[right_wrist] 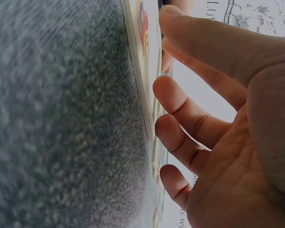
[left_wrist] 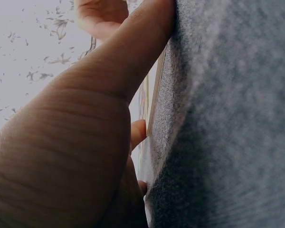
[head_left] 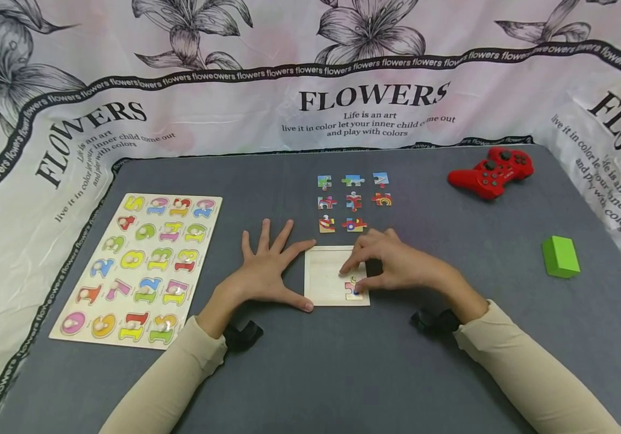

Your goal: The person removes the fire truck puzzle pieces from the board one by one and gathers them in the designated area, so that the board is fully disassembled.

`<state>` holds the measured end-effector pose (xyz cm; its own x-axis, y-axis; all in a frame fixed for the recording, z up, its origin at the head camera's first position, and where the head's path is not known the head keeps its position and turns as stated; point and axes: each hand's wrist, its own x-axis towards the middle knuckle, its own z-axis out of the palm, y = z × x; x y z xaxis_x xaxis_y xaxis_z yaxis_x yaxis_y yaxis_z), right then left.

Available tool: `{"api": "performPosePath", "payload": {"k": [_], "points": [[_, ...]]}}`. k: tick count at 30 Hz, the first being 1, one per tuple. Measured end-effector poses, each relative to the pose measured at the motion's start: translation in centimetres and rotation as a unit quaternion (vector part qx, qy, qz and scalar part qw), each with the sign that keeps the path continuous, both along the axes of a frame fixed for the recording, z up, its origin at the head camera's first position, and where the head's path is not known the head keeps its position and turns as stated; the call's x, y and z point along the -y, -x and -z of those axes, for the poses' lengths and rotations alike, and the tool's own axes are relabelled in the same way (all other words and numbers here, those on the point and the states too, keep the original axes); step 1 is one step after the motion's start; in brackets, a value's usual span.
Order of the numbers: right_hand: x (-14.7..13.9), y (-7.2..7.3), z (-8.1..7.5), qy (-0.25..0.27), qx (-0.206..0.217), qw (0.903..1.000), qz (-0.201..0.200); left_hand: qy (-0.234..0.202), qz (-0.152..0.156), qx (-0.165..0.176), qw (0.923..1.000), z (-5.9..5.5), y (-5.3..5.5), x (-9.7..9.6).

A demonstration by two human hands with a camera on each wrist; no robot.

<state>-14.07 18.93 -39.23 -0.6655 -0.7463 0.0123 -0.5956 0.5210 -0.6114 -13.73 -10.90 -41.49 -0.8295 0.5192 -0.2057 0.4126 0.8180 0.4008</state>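
Observation:
A square wooden puzzle tray (head_left: 323,274) lies on the table, with one colourful jigsaw piece (head_left: 351,292) flat in its near right corner. My left hand (head_left: 267,271) rests on the table with fingers spread, its thumb and index finger at the tray's left edge. Over the tray's right side is my right hand (head_left: 397,262), thumb and index finger bent and apart beside the piece. In the right wrist view the piece (right_wrist: 144,29) lies in the tray below the thumb; contact cannot be made out. Several loose jigsaw pieces (head_left: 353,202) lie in rows beyond the tray.
A wooden number board (head_left: 142,271) with coloured knobbed numerals lies at the left. At the back right sits a red game controller (head_left: 491,173), and a green block (head_left: 561,257) stands near the right edge. A flower-printed cloth (head_left: 267,108) hangs behind the grey table (head_left: 343,374).

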Motion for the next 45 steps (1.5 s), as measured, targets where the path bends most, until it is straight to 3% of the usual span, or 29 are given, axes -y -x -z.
{"api": "performPosePath", "payload": {"k": [10, 26, 45], "points": [[0.41, -0.60, -0.30, -0.046, 0.001, 0.9988, -0.017, 0.002, -0.003, -0.003, 1.0000, 0.11, 0.06, -0.04], [0.13, -0.44, -0.16, -0.044, 0.015, 0.9983, -0.037, 0.003, -0.006, -0.002, 1.0000, -0.01, -0.01, -0.10], [0.23, -0.64, -0.23, -0.034, 0.032, 0.9983, -0.034, 0.005, -0.004, 0.000, 1.0000, 0.01, 0.06, -0.12]]}}
